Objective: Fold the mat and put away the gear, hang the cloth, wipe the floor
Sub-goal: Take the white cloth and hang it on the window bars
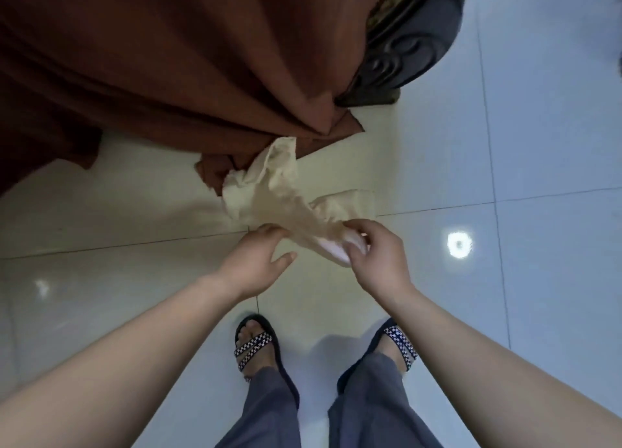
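Observation:
A thin cream cloth (269, 191) hangs crumpled in the air above the pale tiled floor (538, 144). My right hand (373, 259) pinches its lower right end, bunched between thumb and fingers. My left hand (259, 259) holds the cloth's lower edge from the left, fingertips curled onto the fabric and thumb spread out below. The cloth's upper end lies against a big brown draped fabric (151, 60) that fills the upper left of the view.
A dark carved wooden furniture leg (400, 53) stands behind the brown fabric at the top centre. My feet in checkered sandals (255, 343) and grey trousers stand on the tiles below my hands. A bright light reflection (459, 244) shows on the floor at right.

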{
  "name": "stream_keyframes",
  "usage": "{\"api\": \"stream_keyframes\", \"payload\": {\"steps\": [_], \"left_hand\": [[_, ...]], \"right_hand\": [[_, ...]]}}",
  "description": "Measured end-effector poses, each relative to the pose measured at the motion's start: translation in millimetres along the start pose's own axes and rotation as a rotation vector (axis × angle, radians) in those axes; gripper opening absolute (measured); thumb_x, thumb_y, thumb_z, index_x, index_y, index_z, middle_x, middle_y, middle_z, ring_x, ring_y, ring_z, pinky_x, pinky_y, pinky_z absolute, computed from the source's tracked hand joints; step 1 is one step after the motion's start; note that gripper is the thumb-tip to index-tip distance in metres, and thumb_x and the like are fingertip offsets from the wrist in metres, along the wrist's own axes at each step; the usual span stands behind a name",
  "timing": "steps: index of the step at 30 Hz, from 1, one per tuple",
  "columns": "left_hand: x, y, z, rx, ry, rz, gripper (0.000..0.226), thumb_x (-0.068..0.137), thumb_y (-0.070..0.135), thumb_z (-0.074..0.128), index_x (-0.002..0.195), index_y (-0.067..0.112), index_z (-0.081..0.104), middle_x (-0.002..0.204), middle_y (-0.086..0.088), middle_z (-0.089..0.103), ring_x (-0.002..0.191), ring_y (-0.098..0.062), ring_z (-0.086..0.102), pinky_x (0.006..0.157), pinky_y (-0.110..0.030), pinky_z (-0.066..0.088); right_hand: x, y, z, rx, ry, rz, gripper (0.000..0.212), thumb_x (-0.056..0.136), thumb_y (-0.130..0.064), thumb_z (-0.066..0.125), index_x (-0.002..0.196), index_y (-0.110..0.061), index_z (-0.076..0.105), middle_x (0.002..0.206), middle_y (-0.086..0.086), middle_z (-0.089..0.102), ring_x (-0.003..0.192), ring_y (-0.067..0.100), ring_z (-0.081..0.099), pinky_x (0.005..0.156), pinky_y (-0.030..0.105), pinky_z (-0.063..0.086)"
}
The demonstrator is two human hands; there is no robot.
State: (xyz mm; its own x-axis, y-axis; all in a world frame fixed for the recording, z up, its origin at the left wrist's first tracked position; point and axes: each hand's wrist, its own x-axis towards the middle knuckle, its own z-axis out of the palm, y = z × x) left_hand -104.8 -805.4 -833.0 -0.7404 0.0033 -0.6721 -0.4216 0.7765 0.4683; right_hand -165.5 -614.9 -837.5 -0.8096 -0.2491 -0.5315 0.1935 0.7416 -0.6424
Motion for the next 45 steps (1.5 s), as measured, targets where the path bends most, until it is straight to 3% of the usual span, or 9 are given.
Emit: {"api": "stream_keyframes", "payload": {"steps": [6, 12, 21, 28, 34, 36, 39, 43, 45], "left_hand": [[-100, 99, -111, -0.009, 0.009, 0.076, 0.042, 0.093, 0.037, 0.05, 0.133, 0.021, 0.046, 0.138, 0.002, 0.046, 0.126, -0.012, 0.042, 0.105, -0.024, 0.031], [-228, 231, -228, -0.091, 0.124, 0.127, 0.04, 0.093, 0.033, 0.052, 0.131, 0.021, 0.049, 0.135, 0.006, 0.047, 0.125, -0.009, 0.043, 0.093, -0.013, 0.027], [-353, 398, -297, -0.034, 0.263, 0.463, 0.042, 0.089, 0.038, 0.058, 0.128, 0.026, 0.049, 0.13, 0.014, 0.048, 0.122, -0.001, 0.043, 0.101, -0.016, 0.032], [-352, 488, -307, -0.062, 0.44, 0.517, 0.063, 0.082, 0.044, 0.064, 0.137, 0.02, 0.042, 0.139, 0.008, 0.039, 0.13, -0.007, 0.034, 0.111, -0.026, 0.026], [-331, 535, -320, -0.086, 0.371, 0.627, 0.005, 0.084, 0.032, 0.066, 0.087, 0.029, 0.064, 0.101, 0.014, 0.061, 0.095, 0.001, 0.053, 0.085, -0.019, 0.038], [-326, 544, -327, -0.12, 0.373, 0.629, 0.008, 0.084, 0.028, 0.066, 0.08, 0.032, 0.061, 0.092, 0.016, 0.062, 0.09, 0.002, 0.054, 0.082, -0.018, 0.039], [-306, 554, -338, -0.137, 0.362, 0.591, 0.009, 0.085, 0.036, 0.064, 0.091, 0.037, 0.059, 0.097, 0.024, 0.059, 0.096, 0.007, 0.052, 0.086, -0.017, 0.039], [-266, 576, -354, -0.149, 0.272, 0.559, 0.049, 0.079, 0.047, 0.068, 0.123, 0.038, 0.049, 0.124, 0.022, 0.051, 0.115, 0.001, 0.046, 0.099, -0.023, 0.037], [-240, 592, -366, -0.14, 0.24, 0.58, 0.049, 0.079, 0.044, 0.068, 0.124, 0.035, 0.051, 0.125, 0.018, 0.051, 0.116, 0.0, 0.045, 0.101, -0.024, 0.035]], "right_hand": [[-95, -107, -117, 0.076, 0.057, -0.061, 0.03, 0.082, -0.008, 0.062, 0.109, -0.02, 0.066, 0.105, -0.007, 0.065, 0.094, 0.008, 0.059, 0.083, 0.022, 0.046], [-217, -227, -269, 0.237, 0.19, -0.081, 0.029, 0.082, -0.013, 0.067, 0.099, -0.035, 0.063, 0.094, -0.019, 0.064, 0.085, -0.007, 0.058, 0.069, 0.008, 0.045], [-356, -319, -459, 0.324, 0.359, -0.326, 0.034, 0.078, -0.015, 0.073, 0.095, -0.042, 0.062, 0.086, -0.018, 0.066, 0.08, 0.003, 0.062, 0.066, 0.011, 0.047], [-397, -326, -549, 0.362, 0.483, -0.48, 0.039, 0.077, -0.011, 0.074, 0.098, -0.042, 0.062, 0.09, -0.02, 0.064, 0.077, 0.006, 0.063, 0.069, 0.014, 0.049], [-397, -319, -598, 0.331, 0.57, -0.536, 0.04, 0.075, -0.009, 0.076, 0.098, -0.04, 0.065, 0.089, -0.017, 0.066, 0.082, 0.006, 0.063, 0.069, 0.011, 0.048], [-387, -318, -611, 0.333, 0.592, -0.534, 0.04, 0.075, -0.01, 0.076, 0.098, -0.041, 0.065, 0.088, -0.016, 0.066, 0.083, 0.007, 0.064, 0.07, 0.012, 0.048], [-364, -320, -629, 0.335, 0.606, -0.536, 0.046, 0.075, -0.009, 0.075, 0.1, -0.046, 0.062, 0.089, -0.014, 0.065, 0.081, 0.008, 0.063, 0.07, 0.014, 0.049], [-321, -331, -651, 0.326, 0.571, -0.546, 0.046, 0.075, -0.007, 0.075, 0.1, -0.044, 0.062, 0.088, -0.013, 0.065, 0.081, 0.009, 0.063, 0.068, 0.012, 0.048], [-294, -338, -666, 0.319, 0.558, -0.547, 0.046, 0.075, -0.006, 0.075, 0.1, -0.043, 0.063, 0.087, -0.013, 0.064, 0.08, 0.009, 0.063, 0.067, 0.013, 0.048]]}}
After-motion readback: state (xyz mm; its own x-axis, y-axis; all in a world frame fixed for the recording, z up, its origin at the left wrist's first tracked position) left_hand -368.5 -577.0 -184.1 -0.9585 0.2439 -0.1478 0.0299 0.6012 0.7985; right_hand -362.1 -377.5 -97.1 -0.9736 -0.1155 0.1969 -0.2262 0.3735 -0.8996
